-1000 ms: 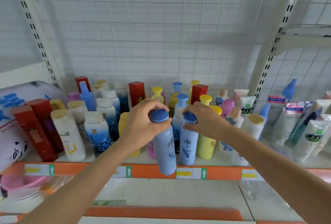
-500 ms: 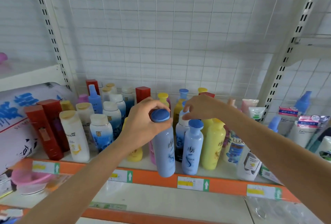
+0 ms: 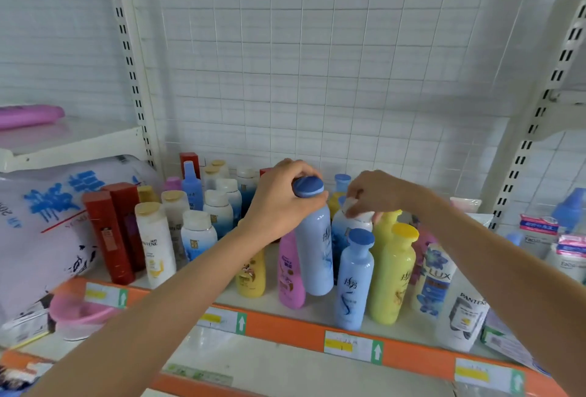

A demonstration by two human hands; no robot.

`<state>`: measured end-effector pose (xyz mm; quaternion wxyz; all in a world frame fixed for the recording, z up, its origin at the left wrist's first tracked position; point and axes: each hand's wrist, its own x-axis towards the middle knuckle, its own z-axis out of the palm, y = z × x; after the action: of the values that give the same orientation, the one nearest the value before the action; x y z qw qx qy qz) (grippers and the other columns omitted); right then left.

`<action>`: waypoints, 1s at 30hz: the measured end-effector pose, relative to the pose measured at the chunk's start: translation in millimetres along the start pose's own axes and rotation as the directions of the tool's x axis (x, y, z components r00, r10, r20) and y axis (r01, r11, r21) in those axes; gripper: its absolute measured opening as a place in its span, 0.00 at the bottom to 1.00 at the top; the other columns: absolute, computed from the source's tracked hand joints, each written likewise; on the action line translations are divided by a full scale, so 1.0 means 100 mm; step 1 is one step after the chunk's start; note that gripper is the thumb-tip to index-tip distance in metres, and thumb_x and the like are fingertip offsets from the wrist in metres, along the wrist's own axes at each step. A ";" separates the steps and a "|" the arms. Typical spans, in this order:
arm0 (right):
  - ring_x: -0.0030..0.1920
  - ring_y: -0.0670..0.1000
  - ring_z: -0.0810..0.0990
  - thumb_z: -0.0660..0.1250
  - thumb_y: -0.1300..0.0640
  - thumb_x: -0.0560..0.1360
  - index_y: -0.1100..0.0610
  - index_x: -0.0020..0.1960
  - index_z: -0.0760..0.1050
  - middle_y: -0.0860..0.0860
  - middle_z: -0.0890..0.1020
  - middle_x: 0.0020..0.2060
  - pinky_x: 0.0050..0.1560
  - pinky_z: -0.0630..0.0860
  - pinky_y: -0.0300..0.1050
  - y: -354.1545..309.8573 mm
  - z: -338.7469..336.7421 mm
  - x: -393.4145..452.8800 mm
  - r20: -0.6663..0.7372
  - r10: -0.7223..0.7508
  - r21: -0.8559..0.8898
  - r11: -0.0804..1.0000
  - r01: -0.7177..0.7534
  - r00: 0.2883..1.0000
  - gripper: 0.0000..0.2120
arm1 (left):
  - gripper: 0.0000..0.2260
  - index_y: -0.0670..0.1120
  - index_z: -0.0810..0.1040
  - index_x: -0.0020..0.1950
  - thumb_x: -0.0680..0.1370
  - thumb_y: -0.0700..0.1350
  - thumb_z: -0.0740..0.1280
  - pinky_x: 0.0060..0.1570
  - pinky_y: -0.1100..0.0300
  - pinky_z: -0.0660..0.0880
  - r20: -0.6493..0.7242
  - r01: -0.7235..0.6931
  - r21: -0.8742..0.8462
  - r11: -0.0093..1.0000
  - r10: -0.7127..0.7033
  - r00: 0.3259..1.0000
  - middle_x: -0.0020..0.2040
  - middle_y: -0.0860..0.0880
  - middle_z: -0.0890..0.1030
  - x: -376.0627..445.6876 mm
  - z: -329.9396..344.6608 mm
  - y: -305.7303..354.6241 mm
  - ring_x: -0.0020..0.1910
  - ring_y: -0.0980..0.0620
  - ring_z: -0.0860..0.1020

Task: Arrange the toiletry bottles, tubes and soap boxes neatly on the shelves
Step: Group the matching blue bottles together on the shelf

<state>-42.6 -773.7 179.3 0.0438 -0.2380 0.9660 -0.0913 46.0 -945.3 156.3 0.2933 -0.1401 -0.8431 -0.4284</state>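
Observation:
My left hand (image 3: 279,203) grips the neck of a tall light-blue bottle (image 3: 314,247) with a dark blue cap, held over the shelf (image 3: 285,325) among the other bottles. My right hand (image 3: 377,193) pinches the white cap of a white-and-blue bottle (image 3: 341,228) one row behind. A second light-blue bottle (image 3: 353,282) stands free at the shelf front, beside a yellow bottle (image 3: 391,273). A pink bottle (image 3: 290,273) stands just left of the held one.
White bottles (image 3: 155,247) and red boxes (image 3: 107,235) fill the shelf's left side, next to a large white bag (image 3: 41,222). A Lux bottle (image 3: 434,279), a Pantene bottle (image 3: 463,314) and tubes (image 3: 539,231) stand at the right. A pink basin (image 3: 76,311) sits on the lower shelf.
My right hand let go of the second light-blue bottle, reached back and now pinches the white cap. My left hand carried its bottle in over the shelf. The view tilted upward.

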 end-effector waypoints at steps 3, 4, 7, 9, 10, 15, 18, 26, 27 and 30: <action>0.34 0.54 0.80 0.70 0.54 0.69 0.66 0.48 0.77 0.59 0.78 0.39 0.37 0.75 0.45 0.07 -0.18 -0.15 -0.138 -0.042 0.038 0.998 0.047 0.990 0.15 | 0.08 0.47 0.78 0.46 0.69 0.40 0.73 0.42 0.78 0.67 0.023 -0.028 0.038 0.999 0.027 0.999 0.44 0.54 0.76 0.13 0.09 0.00 0.43 0.62 0.74; 0.38 0.54 0.79 0.70 0.54 0.70 0.63 0.49 0.77 0.57 0.80 0.42 0.41 0.75 0.47 0.08 -0.24 -0.20 -0.188 -0.054 0.018 0.998 0.059 0.981 0.14 | 0.08 0.47 0.78 0.46 0.69 0.41 0.73 0.42 0.78 0.66 0.031 -0.042 0.054 0.998 0.040 0.999 0.43 0.55 0.76 0.17 0.13 0.00 0.42 0.62 0.74; 0.45 0.53 0.76 0.70 0.53 0.70 0.58 0.52 0.78 0.54 0.80 0.47 0.47 0.72 0.47 0.16 -0.36 -0.31 -0.319 -0.058 0.017 0.998 0.067 0.946 0.13 | 0.09 0.47 0.79 0.48 0.69 0.42 0.73 0.41 0.77 0.67 0.077 -0.056 0.099 0.994 0.049 0.996 0.45 0.52 0.77 0.30 0.28 -0.06 0.42 0.59 0.74; 0.46 0.52 0.74 0.70 0.53 0.70 0.57 0.53 0.78 0.53 0.80 0.48 0.46 0.70 0.44 0.23 -0.40 -0.38 -0.372 -0.039 0.048 0.997 0.062 0.927 0.13 | 0.10 0.46 0.80 0.49 0.69 0.43 0.73 0.40 0.75 0.67 0.137 -0.053 0.126 0.991 0.036 0.990 0.47 0.49 0.77 0.35 0.39 -0.10 0.44 0.56 0.74; 0.46 0.51 0.74 0.70 0.54 0.70 0.57 0.53 0.78 0.53 0.80 0.48 0.45 0.69 0.43 0.25 -0.43 -0.42 -0.392 -0.030 0.058 0.997 0.057 0.919 0.13 | 0.10 0.46 0.80 0.50 0.69 0.43 0.73 0.41 0.74 0.66 0.169 -0.053 0.143 0.988 0.028 0.985 0.47 0.48 0.78 0.37 0.45 -0.12 0.44 0.54 0.74; 0.48 0.49 0.73 0.69 0.54 0.71 0.57 0.55 0.77 0.52 0.80 0.51 0.48 0.67 0.40 0.36 -0.48 -0.55 -0.460 -0.048 0.054 0.995 0.082 0.886 0.14 | 0.11 0.45 0.80 0.49 0.68 0.44 0.74 0.52 0.53 0.74 0.297 0.015 0.214 0.977 -0.080 0.952 0.49 0.44 0.80 0.36 0.70 -0.30 0.48 0.49 0.77; 0.50 0.51 0.74 0.69 0.56 0.71 0.58 0.55 0.77 0.53 0.80 0.52 0.49 0.68 0.40 0.39 -0.53 -0.60 -0.501 -0.061 0.049 0.994 0.099 0.863 0.14 | 0.15 0.44 0.80 0.53 0.68 0.46 0.75 0.56 0.51 0.74 0.371 0.023 0.237 0.971 -0.113 0.922 0.52 0.45 0.82 0.35 0.81 -0.37 0.53 0.48 0.78; 0.49 0.48 0.74 0.68 0.58 0.71 0.59 0.54 0.77 0.52 0.80 0.51 0.44 0.65 0.35 0.36 -0.67 -0.64 -0.599 -0.108 0.074 0.979 0.190 0.793 0.12 | 0.24 0.46 0.71 0.62 0.69 0.48 0.74 0.44 0.63 0.67 0.396 0.074 0.252 0.965 -0.173 0.902 0.43 0.53 0.74 0.38 0.84 -0.40 0.45 0.54 0.74; 0.50 0.49 0.74 0.68 0.58 0.72 0.59 0.55 0.77 0.52 0.80 0.51 0.45 0.66 0.35 0.35 -0.69 -0.64 -0.605 -0.118 0.066 0.978 0.197 0.788 0.12 | 0.24 0.48 0.71 0.62 0.69 0.50 0.74 0.44 0.63 0.68 0.416 0.080 0.268 0.960 -0.190 0.890 0.44 0.52 0.75 0.40 0.81 -0.41 0.46 0.55 0.74; 0.51 0.51 0.75 0.68 0.58 0.72 0.59 0.55 0.77 0.52 0.79 0.51 0.48 0.68 0.38 0.32 -0.79 -0.63 -0.612 -0.156 0.053 0.970 0.238 0.775 0.12 | 0.25 0.50 0.73 0.60 0.67 0.60 0.72 0.46 0.62 0.73 0.430 0.084 0.317 0.945 -0.223 0.875 0.51 0.52 0.79 0.49 0.68 -0.37 0.49 0.56 0.77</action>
<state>-11.4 -704.0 252.8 -0.2611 -0.2932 0.8910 -0.2280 -36.2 -913.4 131.4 0.0670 -0.1252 -0.9502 -0.2773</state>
